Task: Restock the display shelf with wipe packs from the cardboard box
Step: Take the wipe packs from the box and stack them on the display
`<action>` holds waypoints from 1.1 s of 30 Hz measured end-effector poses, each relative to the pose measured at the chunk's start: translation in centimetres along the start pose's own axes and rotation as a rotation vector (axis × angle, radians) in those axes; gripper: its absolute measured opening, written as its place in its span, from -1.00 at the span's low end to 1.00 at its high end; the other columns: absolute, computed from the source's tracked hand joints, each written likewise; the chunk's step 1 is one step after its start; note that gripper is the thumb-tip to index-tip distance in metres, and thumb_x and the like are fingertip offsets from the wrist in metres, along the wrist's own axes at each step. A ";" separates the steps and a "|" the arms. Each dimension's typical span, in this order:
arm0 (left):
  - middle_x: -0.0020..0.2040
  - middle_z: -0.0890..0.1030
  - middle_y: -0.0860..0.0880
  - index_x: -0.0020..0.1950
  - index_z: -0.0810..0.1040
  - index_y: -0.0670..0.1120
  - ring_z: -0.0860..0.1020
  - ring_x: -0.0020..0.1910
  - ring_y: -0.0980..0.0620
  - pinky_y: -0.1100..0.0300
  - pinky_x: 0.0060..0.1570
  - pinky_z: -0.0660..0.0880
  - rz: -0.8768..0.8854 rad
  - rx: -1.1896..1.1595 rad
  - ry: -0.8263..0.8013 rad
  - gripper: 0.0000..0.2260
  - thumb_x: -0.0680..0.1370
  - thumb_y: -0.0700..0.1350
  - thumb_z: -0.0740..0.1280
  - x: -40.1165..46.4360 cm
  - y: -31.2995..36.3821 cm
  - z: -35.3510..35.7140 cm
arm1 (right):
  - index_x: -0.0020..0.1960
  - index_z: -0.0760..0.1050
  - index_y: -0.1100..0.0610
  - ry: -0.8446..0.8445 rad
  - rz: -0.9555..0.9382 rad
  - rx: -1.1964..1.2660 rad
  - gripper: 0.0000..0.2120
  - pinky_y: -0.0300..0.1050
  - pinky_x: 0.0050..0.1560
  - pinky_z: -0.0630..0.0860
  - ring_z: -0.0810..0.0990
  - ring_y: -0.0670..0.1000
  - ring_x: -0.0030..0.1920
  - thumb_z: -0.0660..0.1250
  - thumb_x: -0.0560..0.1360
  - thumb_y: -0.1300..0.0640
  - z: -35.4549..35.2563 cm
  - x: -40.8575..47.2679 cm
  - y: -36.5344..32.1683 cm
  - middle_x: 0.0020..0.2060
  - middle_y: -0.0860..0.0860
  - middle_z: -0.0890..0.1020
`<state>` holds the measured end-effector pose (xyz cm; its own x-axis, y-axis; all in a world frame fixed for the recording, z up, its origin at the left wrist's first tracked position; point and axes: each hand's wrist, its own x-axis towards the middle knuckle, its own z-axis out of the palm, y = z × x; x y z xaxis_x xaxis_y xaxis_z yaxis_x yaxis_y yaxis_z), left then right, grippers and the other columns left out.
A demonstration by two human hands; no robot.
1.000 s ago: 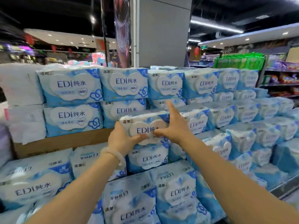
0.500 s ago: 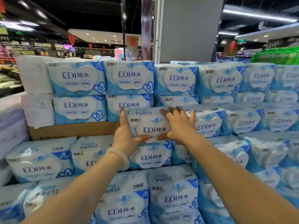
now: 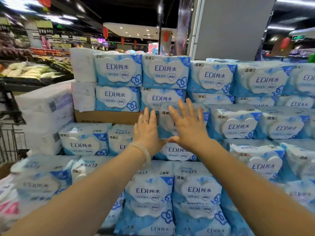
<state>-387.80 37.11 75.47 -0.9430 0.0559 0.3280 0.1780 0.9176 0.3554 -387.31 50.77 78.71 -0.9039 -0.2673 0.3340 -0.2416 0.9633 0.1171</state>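
- Head view: since half a second ago my fingers have flattened. The left hand (image 3: 148, 132) presses the left edge of the wipe pack (image 3: 166, 123) and the right hand (image 3: 188, 126) presses its face, both with straight fingers, thumbs nearly touching. The pack now sits in its row, so I judge it placed.
- A cardboard box (image 3: 107, 116) lies just left under stacked packs; a wire cart (image 3: 12, 142) stands far left. Nothing blocks my hands.

Wipe packs (image 3: 117, 69): glossy blue-and-white plastic film, slightly crinkled. Cardboard box (image 3: 107, 116): matt brown. Bracelet (image 3: 143, 151): smooth, translucent pale. Shopping cart (image 3: 12, 142): dark metal wire.
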 end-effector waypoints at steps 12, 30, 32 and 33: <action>0.56 -0.30 -0.11 0.54 -0.31 -0.15 -0.28 0.54 -0.11 -0.08 0.50 -0.17 -0.296 0.425 -0.228 0.02 0.46 0.19 0.38 -15.1 -25.2 -10.2 | 0.57 -0.23 0.03 -0.228 -0.429 0.075 -0.04 0.25 0.49 -0.22 -0.26 0.17 0.55 0.36 0.46 -0.17 3.2 -1.7 -30.3 0.56 0.08 -0.23; 0.56 -0.30 -0.11 0.55 -0.29 -0.16 -0.27 0.55 -0.10 -0.12 0.51 -0.12 -0.734 0.409 -0.405 0.02 0.46 0.11 0.42 -27.9 -58.8 -17.3 | 0.58 -0.19 0.07 -0.443 -0.769 0.169 -0.07 0.24 0.50 -0.18 -0.25 0.18 0.55 0.35 0.48 -0.14 11.7 2.8 -68.2 0.56 0.11 -0.21; 0.56 -0.30 -0.12 0.55 -0.29 -0.15 -0.28 0.54 -0.10 -0.12 0.51 -0.13 -0.747 0.414 -0.420 0.01 0.46 0.11 0.41 -26.5 -62.1 -16.9 | 0.58 -0.17 0.07 -0.461 -0.761 0.196 -0.10 0.23 0.51 -0.18 -0.24 0.17 0.55 0.34 0.49 -0.13 13.5 5.3 -70.9 0.56 0.10 -0.20; 0.56 -0.30 -0.12 0.54 -0.29 -0.15 -0.29 0.54 -0.10 -0.11 0.51 -0.14 -0.751 0.413 -0.430 0.00 0.46 0.11 0.41 -25.8 -63.8 -16.6 | 0.58 -0.16 0.06 -0.472 -0.751 0.212 -0.11 0.23 0.51 -0.18 -0.24 0.16 0.56 0.34 0.50 -0.12 14.5 6.7 -72.0 0.56 0.10 -0.19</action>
<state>-370.15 -29.36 58.88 -0.8075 -0.5397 -0.2381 -0.5511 0.8341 -0.0214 -381.08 -20.05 58.92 -0.5222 -0.8329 -0.1835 -0.8425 0.5372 -0.0407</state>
